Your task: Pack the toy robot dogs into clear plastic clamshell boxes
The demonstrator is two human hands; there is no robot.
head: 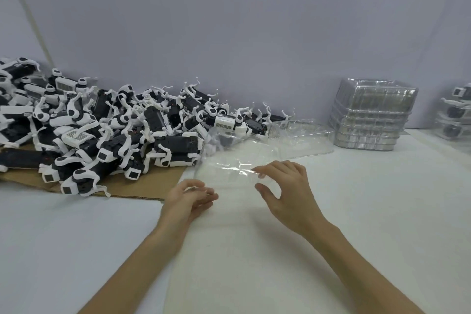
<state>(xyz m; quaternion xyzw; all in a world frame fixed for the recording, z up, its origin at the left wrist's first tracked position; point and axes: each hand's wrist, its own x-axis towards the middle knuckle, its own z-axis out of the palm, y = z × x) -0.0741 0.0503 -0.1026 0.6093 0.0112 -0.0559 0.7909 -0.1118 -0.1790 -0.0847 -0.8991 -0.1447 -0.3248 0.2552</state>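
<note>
A big heap of black-and-white toy robot dogs (102, 125) lies at the left on brown cardboard (142, 183). An open clear clamshell box (237, 158) sits in front of me, its far half (303, 137) lying toward the wall. My left hand (190, 199) touches the box's near left corner with loosely bent fingers. My right hand (283, 188) has its fingertips on the near edge of the clear plastic, thumb held apart below it. No dog lies in the box.
A stack of empty clear clamshell boxes (372, 117) stands at the back right by the wall. Packed boxes with dogs (456, 112) are piled at the far right edge. White table surface (382, 211) spreads to the front and right.
</note>
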